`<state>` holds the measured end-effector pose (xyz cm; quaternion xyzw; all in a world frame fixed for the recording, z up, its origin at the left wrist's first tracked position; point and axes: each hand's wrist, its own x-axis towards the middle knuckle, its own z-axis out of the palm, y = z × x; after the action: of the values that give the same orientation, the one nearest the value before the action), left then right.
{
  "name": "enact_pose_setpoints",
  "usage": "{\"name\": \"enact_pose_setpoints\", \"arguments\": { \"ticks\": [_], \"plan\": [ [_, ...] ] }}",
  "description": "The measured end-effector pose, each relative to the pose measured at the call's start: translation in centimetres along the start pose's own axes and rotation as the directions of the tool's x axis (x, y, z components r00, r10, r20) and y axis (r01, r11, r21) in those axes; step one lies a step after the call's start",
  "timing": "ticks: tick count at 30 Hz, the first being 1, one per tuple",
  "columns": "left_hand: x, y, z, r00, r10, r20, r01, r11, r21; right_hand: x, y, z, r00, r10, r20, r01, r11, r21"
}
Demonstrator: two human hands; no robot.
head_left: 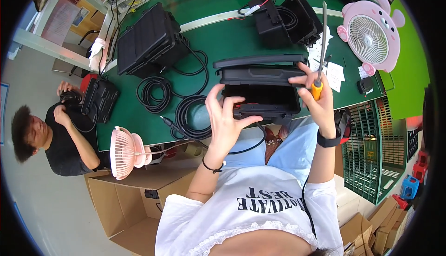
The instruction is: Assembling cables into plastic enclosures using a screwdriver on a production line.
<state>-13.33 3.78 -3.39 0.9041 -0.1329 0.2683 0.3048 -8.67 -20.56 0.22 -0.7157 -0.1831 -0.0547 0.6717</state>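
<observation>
One spread left hand (224, 119), we note, touches an open black case (278, 110) at the near edge of the green table (211, 42) — likely stiff, light, best gripped by its side walls — while the right hand (320, 100) clasps a screwdriver (318, 88), fingertips on the lid (260, 75), with room rightward toward papers (336, 77).

A single wide fisheye view is worn on the head. It looks steeply down and forward, from near above the fingers (214, 99), which stand close to its middle. Beyond the fingers spreads the tabletop (214, 42); on the near side of them comes the white shirt (200, 223). Toward the round rim, straight edges bend.
</observation>
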Motion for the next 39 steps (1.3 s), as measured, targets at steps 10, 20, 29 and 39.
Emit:
{"name": "enact_pose_setpoints", "arguments": {
  "ticks": [10,20,29,39],
  "plan": [
    [-1.8,-1.3,1.0,0.932,-0.356,-0.069,0.285,0.838,-0.466,-1.5,0.7,1.0,0.995,-0.084,-0.062,0.074,0.986,-0.15],
    [-1.7,-1.0,1.3,0.933,-0.338,-0.121,0.224,0.812,-0.539,-4.0,0.0,3.0,0.993,-0.069,-0.101,0.039,0.961,-0.273],
    [-1.5,-2.1,-0.3,0.997,-0.064,0.037,0.074,0.893,-0.444,-2.3,1.0,2.8,0.983,-0.079,-0.168,0.046,0.98,-0.192],
    [0.0,-2.8,1.1,0.972,-0.233,-0.024,0.165,0.752,-0.638,-2.1,1.1,2.7,0.98,-0.02,-0.199,-0.005,0.992,-0.125]
  ]
}}
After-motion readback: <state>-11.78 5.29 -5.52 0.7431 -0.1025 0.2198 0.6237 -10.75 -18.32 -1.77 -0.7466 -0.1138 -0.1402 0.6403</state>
